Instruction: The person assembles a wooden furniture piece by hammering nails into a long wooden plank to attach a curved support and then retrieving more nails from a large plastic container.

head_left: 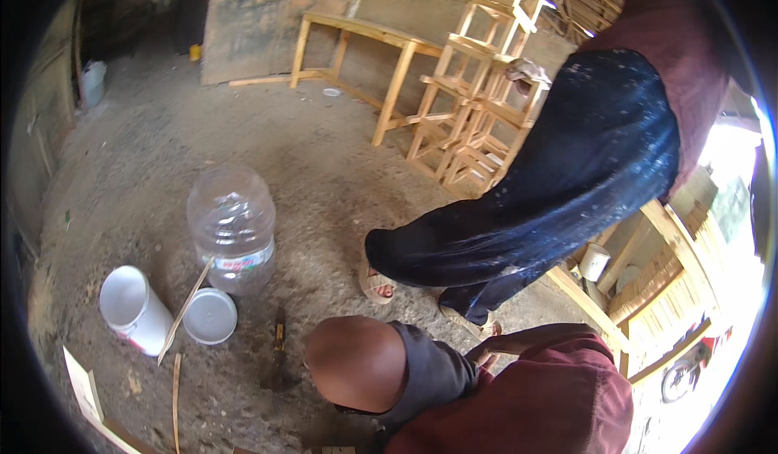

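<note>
Hands: both are lying outside the view; how far they are opening, or what they are gripping, cannot be told.
Hand tool [279, 334]: is lying on the ground, yellow showing on its dark body, left of the bent person [519, 401].
Clear bottle [232, 223]: is resting beyond the white lid [210, 316].
White bucket [138, 312]: is sitting left of the white lid.

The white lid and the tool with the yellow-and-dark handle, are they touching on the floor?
Apart. The head view shows it: a strip of floor lies between the white lid and the tool.
</note>
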A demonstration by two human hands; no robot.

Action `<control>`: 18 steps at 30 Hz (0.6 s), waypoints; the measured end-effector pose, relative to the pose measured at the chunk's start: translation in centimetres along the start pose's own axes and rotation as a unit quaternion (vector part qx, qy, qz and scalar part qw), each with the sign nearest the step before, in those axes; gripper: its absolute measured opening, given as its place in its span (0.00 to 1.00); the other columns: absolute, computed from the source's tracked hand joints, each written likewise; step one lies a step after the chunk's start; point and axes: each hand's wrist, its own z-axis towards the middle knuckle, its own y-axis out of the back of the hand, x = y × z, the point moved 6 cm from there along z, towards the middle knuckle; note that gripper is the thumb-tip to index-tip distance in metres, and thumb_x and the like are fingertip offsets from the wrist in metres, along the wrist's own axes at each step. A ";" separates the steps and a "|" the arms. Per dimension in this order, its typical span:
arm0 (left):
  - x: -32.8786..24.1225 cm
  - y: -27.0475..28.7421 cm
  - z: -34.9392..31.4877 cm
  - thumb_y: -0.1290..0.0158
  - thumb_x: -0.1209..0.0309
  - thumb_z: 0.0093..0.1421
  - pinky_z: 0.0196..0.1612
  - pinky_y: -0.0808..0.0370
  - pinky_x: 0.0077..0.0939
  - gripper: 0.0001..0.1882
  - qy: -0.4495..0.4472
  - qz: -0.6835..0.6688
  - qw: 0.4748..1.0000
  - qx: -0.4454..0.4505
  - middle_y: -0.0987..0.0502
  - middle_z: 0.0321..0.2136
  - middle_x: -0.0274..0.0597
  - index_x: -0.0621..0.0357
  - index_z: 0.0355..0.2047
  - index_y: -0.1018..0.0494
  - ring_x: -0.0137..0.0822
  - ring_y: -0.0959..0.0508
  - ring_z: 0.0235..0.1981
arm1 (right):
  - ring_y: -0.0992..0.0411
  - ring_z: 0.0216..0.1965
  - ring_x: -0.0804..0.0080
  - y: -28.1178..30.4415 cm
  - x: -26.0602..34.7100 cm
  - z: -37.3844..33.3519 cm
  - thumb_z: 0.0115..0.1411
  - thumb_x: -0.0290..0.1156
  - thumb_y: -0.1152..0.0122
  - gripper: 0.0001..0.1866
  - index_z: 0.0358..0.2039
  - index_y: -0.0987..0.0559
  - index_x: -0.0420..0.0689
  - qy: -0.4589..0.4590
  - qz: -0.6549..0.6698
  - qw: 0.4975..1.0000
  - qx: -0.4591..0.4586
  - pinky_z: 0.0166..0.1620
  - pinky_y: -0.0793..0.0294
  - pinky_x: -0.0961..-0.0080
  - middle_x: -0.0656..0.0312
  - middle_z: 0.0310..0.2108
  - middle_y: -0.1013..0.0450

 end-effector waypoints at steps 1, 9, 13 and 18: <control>0.5 0.6 -0.7 0.42 0.66 0.57 0.45 0.23 0.34 0.30 0.003 -0.003 1.000 -0.009 0.24 0.44 0.47 0.68 0.58 0.36 0.38 0.22 0.42 | 0.25 0.38 0.69 0.0 -0.3 -0.2 0.60 0.32 0.38 0.13 0.42 0.22 0.38 -0.001 -0.003 1.000 0.006 0.42 0.25 0.71 0.54 0.38 0.22; 5.6 9.4 -7.4 0.43 0.65 0.59 0.46 0.24 0.34 0.30 0.019 -0.052 0.988 -0.144 0.25 0.44 0.45 0.67 0.58 0.37 0.37 0.23 0.42 | 0.24 0.38 0.68 3.2 -0.3 -0.3 0.60 0.31 0.38 0.13 0.42 0.22 0.38 -0.012 -0.096 0.993 0.067 0.42 0.25 0.70 0.54 0.38 0.22; 7.6 8.0 -10.5 0.43 0.64 0.60 0.47 0.24 0.34 0.30 0.029 -0.104 0.986 -0.127 0.25 0.43 0.45 0.67 0.58 0.37 0.36 0.23 0.42 | 0.24 0.38 0.68 4.4 0.0 -3.1 0.60 0.31 0.39 0.13 0.43 0.22 0.38 -0.045 -0.133 0.983 0.120 0.42 0.25 0.70 0.54 0.38 0.22; 3.1 6.3 -10.0 0.32 0.60 0.52 0.43 0.25 0.25 0.28 -0.009 -0.138 0.989 -0.045 0.20 0.38 0.34 0.68 0.47 0.24 0.26 0.23 0.38 | 0.24 0.38 0.68 -7.4 2.4 -3.6 0.60 0.30 0.39 0.12 0.43 0.22 0.38 -0.002 -0.135 0.948 0.290 0.42 0.25 0.70 0.54 0.37 0.22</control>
